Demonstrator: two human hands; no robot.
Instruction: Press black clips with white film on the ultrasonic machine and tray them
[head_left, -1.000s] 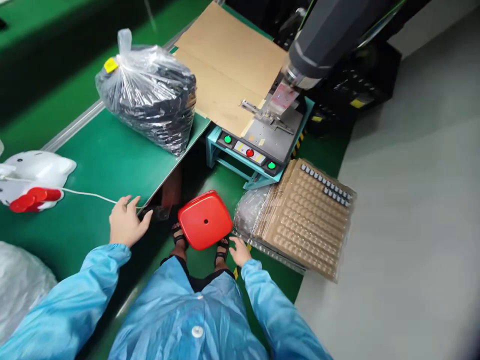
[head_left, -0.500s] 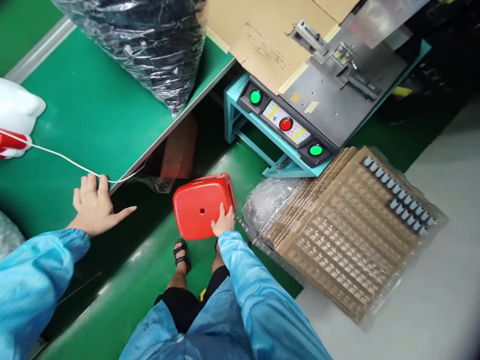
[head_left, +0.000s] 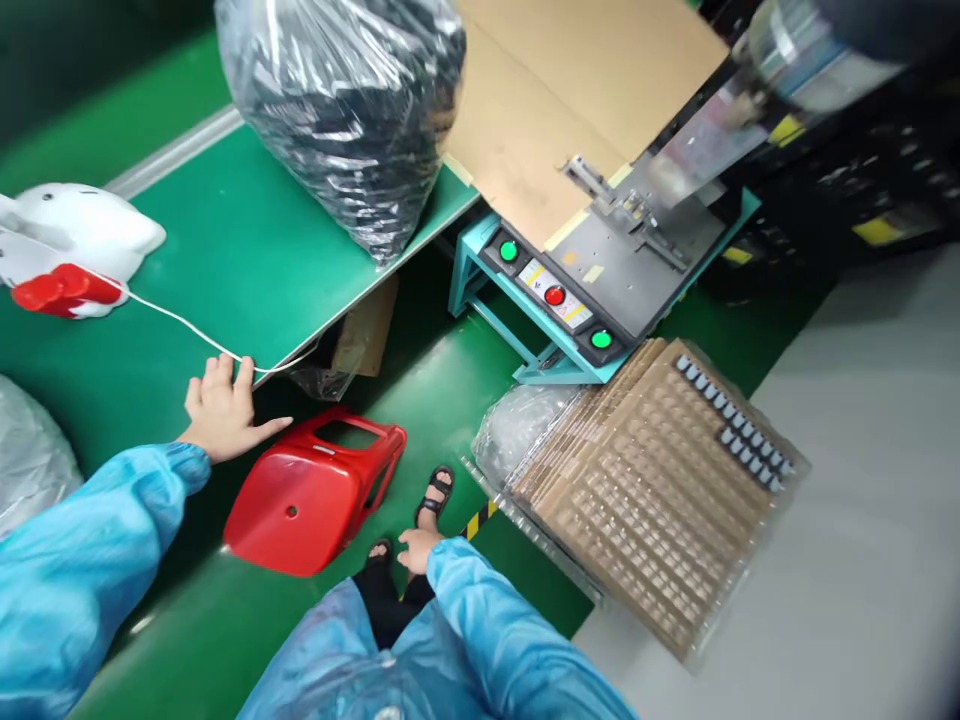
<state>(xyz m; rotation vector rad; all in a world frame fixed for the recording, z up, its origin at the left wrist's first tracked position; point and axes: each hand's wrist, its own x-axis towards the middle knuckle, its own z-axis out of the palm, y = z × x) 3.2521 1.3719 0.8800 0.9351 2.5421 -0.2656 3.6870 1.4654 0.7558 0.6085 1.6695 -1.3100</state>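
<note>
My left hand [head_left: 223,410] rests with spread fingers on the edge of the green table [head_left: 210,200], its fingertips at a thin white cord [head_left: 176,318]. Below and beside it, a red plastic stool [head_left: 289,500] stands tilted in view on the floor, showing its seat with a small hole and its open legs. My right hand [head_left: 418,550] hangs in front of my body, apart from the stool, its fingers loosely bent and holding nothing I can see.
A clear bag of dark items [head_left: 352,130] sits on the table, near a white and red figure-like object [head_left: 82,250]. A machine with green and red buttons [head_left: 553,296] stands ahead. Stacked trays [head_left: 652,500] with small grey parts lie at right, beside a plastic bag [head_left: 517,430].
The red stool has shifted left, towards the table, and turned. My right hand has let go of it and drawn back towards my body. My left hand stays at the table edge.
</note>
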